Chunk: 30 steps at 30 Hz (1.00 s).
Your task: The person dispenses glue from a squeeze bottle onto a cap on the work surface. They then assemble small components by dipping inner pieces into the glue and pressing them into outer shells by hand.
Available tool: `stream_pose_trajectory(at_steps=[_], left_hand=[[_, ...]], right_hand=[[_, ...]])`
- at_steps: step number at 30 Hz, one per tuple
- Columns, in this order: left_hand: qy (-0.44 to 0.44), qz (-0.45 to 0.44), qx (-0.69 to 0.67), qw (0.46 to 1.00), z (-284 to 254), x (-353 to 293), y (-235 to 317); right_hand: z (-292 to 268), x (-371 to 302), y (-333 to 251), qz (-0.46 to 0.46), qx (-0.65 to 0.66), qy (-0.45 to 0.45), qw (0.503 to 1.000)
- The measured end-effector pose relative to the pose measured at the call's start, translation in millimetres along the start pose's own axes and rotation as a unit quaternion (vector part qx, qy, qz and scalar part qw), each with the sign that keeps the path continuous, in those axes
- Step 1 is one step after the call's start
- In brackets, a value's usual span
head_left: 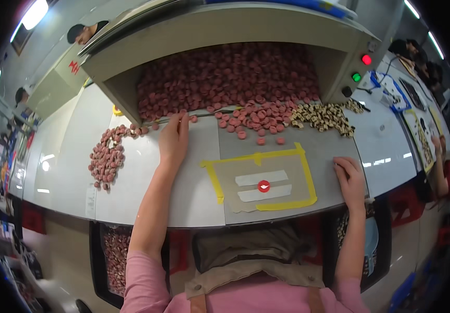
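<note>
My left hand [174,138] reaches to the front lip of the bin, its fingers drawn together at the small pink round caps there. A pink cap [183,112] shows at its fingertips. Over the right part of the table is my right hand [350,177], fingers curled in; whatever they may hold is hidden. Between the hands, a sheet framed with yellow tape [210,180] lies on the grey mat. On its two pale strips [261,178] sits one red round piece [263,186] with a white shape in its middle.
A beige bin [225,26] full of pink caps [225,73] stands behind, with lit red and green buttons. Loose caps [106,159] lie at left, small cream-and-black pieces [324,117] at right. Black tubs [98,261] flank my lap. Other people [86,34] work nearby.
</note>
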State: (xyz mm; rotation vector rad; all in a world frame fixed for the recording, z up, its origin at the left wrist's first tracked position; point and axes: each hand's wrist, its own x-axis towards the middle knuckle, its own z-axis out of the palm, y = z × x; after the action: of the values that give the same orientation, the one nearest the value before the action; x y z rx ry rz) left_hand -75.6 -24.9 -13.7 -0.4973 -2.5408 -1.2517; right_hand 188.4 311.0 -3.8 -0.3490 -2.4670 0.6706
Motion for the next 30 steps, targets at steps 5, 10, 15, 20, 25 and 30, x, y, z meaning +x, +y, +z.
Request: stream_pose_trajectory(at_steps=[5, 10, 15, 20, 25, 30], left_hand=[[-0.084, 0.109, 0.004, 0.990, 15, -6, 23], [-0.093, 0.244, -0.038, 0.965, 49, 7, 28], [-0.157, 0.135, -0.015, 0.978, 18, -2, 25], [-0.194, 0.011, -0.119, 0.974, -11, -28, 42], [-0.180, -0.251, -0.483, 0.819, -41, -88, 45], [-0.160, -0.330, -0.658, 0.658, -18, -132, 65]], right_hand=[[-8, -5, -7, 0.073, 0.043, -0.070, 0.994], [-1, 8, -8, 0.029, 0.104, -0.083, 0.991], [14, 18, -19, 0.031, 0.160, -0.110, 0.981], [7, 11, -16, 0.016, 0.112, -0.090, 0.989], [8, 17, -31, 0.024, 0.089, -0.102, 0.990], [6, 22, -33, 0.015, -0.026, -0.140, 0.990]])
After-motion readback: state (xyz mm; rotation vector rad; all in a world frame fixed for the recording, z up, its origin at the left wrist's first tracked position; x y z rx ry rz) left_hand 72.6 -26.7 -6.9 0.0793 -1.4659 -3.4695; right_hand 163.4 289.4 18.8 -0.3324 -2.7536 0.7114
